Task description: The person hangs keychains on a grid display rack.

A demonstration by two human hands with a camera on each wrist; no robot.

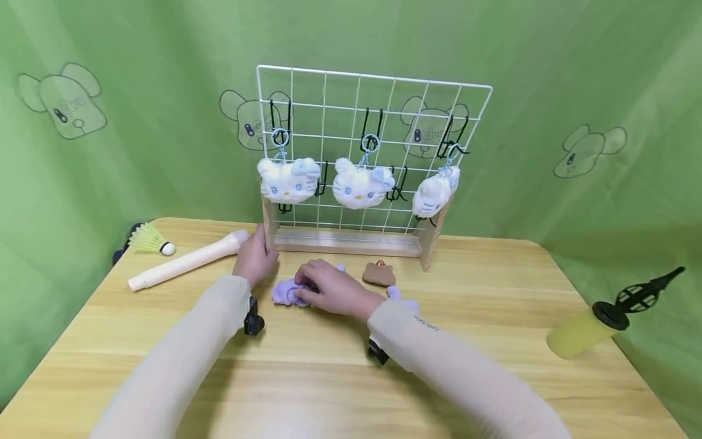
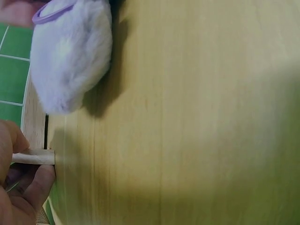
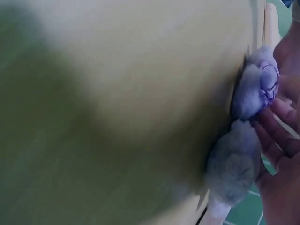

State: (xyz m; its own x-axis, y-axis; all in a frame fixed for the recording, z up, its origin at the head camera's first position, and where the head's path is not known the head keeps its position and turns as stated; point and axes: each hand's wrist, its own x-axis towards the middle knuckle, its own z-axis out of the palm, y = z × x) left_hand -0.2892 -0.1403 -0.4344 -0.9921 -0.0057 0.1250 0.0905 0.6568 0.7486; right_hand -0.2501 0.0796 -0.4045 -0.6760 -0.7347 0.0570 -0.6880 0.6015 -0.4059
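My left hand (image 1: 256, 256) grips the left wooden upright (image 2: 35, 156) of a wire display rack, thumb and fingers on either side of it. A purple plush keychain (image 1: 283, 292) lies on the table just right of that hand. My right hand (image 1: 331, 288) is over it, thumb and forefinger bent and apart, fingertips right at its purple ring (image 3: 269, 77). A second furry plush (image 3: 234, 164) lies beside it, close under the right hand's fingers. Near the right wrist are a brown plush (image 1: 379, 274) and another purple plush (image 1: 395, 293), partly hidden by the sleeve.
Three white cat-face plush keychains (image 1: 290, 181) hang from black hooks on the white wire grid (image 1: 340, 131). A shuttlecock (image 1: 150, 239) and a pale tube (image 1: 186, 262) lie at the left. A yellow bottle with a black top (image 1: 581, 332) stands at the right edge. Green curtains surround the table.
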